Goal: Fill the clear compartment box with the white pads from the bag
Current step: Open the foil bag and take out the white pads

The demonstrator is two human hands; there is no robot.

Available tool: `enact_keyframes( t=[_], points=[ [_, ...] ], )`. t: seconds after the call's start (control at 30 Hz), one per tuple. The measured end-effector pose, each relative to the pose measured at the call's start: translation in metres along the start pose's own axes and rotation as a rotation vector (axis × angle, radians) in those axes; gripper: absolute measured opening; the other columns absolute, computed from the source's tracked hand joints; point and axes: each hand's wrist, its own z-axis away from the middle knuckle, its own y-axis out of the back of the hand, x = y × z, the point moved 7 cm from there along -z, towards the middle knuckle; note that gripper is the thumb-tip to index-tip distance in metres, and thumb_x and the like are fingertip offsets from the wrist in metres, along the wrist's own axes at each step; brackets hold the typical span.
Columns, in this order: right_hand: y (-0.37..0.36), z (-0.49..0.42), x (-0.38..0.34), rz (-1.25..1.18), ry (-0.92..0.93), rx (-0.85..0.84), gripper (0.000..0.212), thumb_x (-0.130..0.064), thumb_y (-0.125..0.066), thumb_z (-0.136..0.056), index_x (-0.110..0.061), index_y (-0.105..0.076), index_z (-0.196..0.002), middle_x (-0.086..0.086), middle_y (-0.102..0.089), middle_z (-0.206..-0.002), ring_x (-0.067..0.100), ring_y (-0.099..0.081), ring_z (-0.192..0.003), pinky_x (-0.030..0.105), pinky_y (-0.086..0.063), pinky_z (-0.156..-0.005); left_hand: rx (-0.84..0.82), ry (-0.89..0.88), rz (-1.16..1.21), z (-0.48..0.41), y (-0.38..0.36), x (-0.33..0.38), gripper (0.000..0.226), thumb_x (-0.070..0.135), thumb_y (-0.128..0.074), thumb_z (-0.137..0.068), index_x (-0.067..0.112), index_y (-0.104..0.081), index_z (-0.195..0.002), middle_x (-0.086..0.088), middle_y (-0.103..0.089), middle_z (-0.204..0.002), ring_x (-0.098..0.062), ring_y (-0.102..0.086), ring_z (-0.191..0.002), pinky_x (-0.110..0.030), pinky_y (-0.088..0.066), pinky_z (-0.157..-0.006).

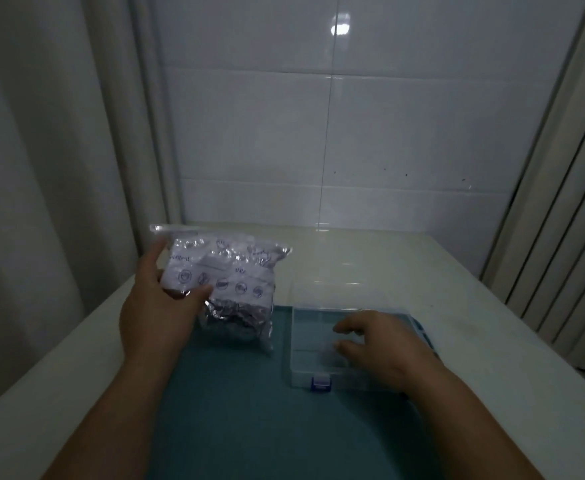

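A clear zip bag (228,271) with printed icons stands upright on the left of the teal mat (235,410), its bottom bulging with whitish pads (235,320). My left hand (159,306) grips the bag's left side, thumb across its front. The clear compartment box (308,341) with a blue latch (320,382) lies closed on the mat to the right. My right hand (377,344) rests on the box lid with fingers loosely spread. The box's dividers are faint and its inside looks empty.
The mat lies on a pale table (405,271) that ends at a white tiled wall (319,133). Curtains hang at the left (41,168) and right (568,202). The table drops off along both sides.
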Motion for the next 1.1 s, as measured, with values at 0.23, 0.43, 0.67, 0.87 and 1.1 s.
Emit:
enact_keyframes(
  t=[0.23,0.43,0.67,0.87,1.1],
  points=[
    [0.024,0.001,-0.003,-0.399,0.079,0.323,0.032,-0.036,-0.067,-0.087,-0.027,-0.068,-0.117,-0.013,-0.068,-0.107,-0.002,-0.061,-0.093,0.015,-0.049,-0.084,0.049,-0.136,0.303,0.012,0.002,0.028,0.088,0.024,-0.086,-0.067,0.049,-0.036,-0.135,0.022,-0.062,-0.101,0.011,-0.06,-0.092,-0.01,-0.044,-0.079],
    [0.042,0.009,-0.004,-0.789,0.117,0.426,0.049,-0.035,-0.064,-0.087,-0.034,-0.05,-0.134,-0.016,-0.061,-0.119,0.006,-0.063,-0.099,0.023,-0.054,-0.08,0.198,-0.569,0.105,0.039,0.0,0.056,0.079,0.04,-0.082,-0.069,0.034,-0.037,-0.134,0.002,-0.059,-0.106,-0.019,-0.058,-0.094,-0.026,-0.043,-0.086],
    [0.041,0.007,-0.006,-1.094,0.152,0.305,0.032,-0.018,-0.07,-0.082,-0.021,-0.063,-0.113,0.001,-0.071,-0.098,0.02,-0.07,-0.09,0.029,-0.053,-0.074,0.17,-0.767,0.091,0.054,-0.013,0.065,0.085,0.035,-0.073,-0.074,0.042,-0.026,-0.145,0.0,-0.056,-0.121,-0.025,-0.058,-0.106,-0.034,-0.046,-0.095],
    [0.061,0.021,0.0,-0.982,0.161,0.634,0.008,-0.007,-0.076,-0.078,-0.012,-0.07,-0.081,-0.003,-0.072,-0.079,0.013,-0.068,-0.078,0.022,-0.056,-0.069,0.104,-0.667,-0.01,0.045,-0.022,0.06,0.11,0.026,-0.084,-0.07,0.037,-0.011,-0.151,0.009,-0.058,-0.115,-0.021,-0.055,-0.113,-0.047,-0.041,-0.1],
    [0.069,0.037,0.008,-0.849,0.094,0.953,0.028,-0.002,-0.073,-0.077,-0.03,-0.069,-0.075,-0.017,-0.07,-0.074,-0.002,-0.063,-0.068,0.008,-0.047,-0.064,-0.038,-0.536,0.007,0.047,-0.031,0.055,0.098,0.046,-0.073,-0.076,0.025,-0.015,-0.151,0.006,-0.042,-0.143,-0.021,-0.044,-0.129,-0.045,-0.039,-0.105]
  ],
)
